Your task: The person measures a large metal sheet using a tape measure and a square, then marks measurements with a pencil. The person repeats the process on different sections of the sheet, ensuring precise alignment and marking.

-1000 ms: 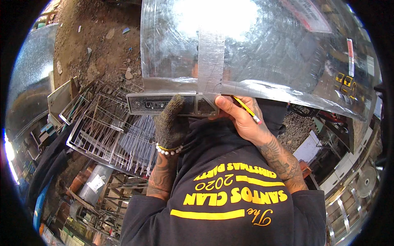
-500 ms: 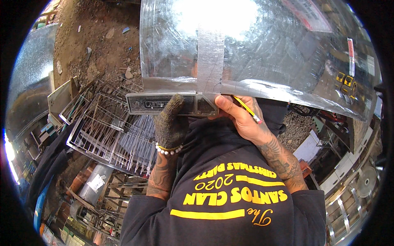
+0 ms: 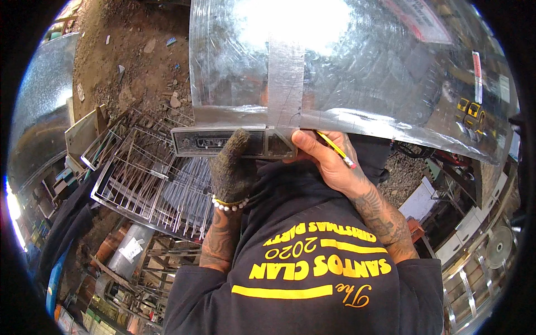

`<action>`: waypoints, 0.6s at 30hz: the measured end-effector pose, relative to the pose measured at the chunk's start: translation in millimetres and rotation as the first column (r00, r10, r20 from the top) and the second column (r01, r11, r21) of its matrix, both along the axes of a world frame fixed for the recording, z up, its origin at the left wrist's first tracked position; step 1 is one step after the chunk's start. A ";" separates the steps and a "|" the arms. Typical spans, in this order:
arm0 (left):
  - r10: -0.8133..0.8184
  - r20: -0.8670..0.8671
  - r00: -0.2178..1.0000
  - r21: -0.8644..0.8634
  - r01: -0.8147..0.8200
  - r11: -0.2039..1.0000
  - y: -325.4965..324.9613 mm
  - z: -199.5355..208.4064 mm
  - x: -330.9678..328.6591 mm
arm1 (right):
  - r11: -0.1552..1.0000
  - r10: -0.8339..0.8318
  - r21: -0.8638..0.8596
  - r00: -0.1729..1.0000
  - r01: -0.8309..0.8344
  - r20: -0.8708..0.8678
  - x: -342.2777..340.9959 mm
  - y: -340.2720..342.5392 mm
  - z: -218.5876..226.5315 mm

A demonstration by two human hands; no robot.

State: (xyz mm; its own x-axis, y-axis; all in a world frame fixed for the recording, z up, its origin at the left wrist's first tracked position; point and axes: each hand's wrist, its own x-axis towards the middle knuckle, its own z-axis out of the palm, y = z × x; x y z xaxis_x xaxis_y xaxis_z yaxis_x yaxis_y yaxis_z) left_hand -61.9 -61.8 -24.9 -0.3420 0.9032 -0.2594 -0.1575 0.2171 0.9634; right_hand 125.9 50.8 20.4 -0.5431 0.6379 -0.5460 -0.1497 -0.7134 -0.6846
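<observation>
A try square lies at the near edge of a shiny sheet of metal [image 3: 357, 84]. Its dark stock [image 3: 192, 143] runs along that edge, and its wide steel blade [image 3: 286, 78] reaches away across the sheet. My left hand [image 3: 231, 162], in a dark work glove, is closed on the stock, thumb on top. My bare right hand [image 3: 329, 159] pinches a yellow-and-black striped pencil [image 3: 336, 148], eraser end toward me. Its thumb presses beside the square's corner. The pencil tip is hidden by the fingers and the sheet's edge.
A wire rack [image 3: 151, 173] stands at my left, with a metal cylinder [image 3: 134, 251] below it. Dirt ground [image 3: 134, 67] with stones and scraps spreads at the far left. Another metal sheet [image 3: 44, 106] curves along the left rim. A ladder-like frame [image 3: 472, 293] is at the lower right.
Almost nothing differs. The square and both hands keep their places, with only a tiny shift of the pencil and the sheet.
</observation>
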 end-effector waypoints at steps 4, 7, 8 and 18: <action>0.025 0.040 0.999 0.088 -0.029 0.996 -4.3 -6.4 -3.3 | 0.880 0.301 0.257 0.887 -0.400 0.349 26.4 13.0 22.3; 0.051 0.024 0.998 0.070 -0.053 0.996 -6.2 -11.4 -3.1 | 0.703 0.336 0.464 0.827 -0.539 0.451 52.6 7.9 55.2; 0.069 0.065 0.995 0.031 -0.072 0.997 -6.1 -10.1 -1.8 | 0.729 0.352 0.405 0.810 -0.552 0.469 56.6 14.0 80.0; 0.125 0.100 0.987 -0.016 -0.124 0.992 5.0 -4.5 0.0 | 0.794 -0.247 0.607 0.927 0.028 0.281 26.7 58.7 68.6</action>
State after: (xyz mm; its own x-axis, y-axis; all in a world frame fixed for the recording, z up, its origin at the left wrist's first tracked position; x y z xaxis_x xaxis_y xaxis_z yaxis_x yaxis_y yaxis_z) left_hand -61.9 -56.7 -29.4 -0.4237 0.8523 -0.3067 -0.2799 0.1988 0.9392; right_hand 152.6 109.5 88.9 -0.2824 0.9439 -0.1709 0.0970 -0.1492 -0.9840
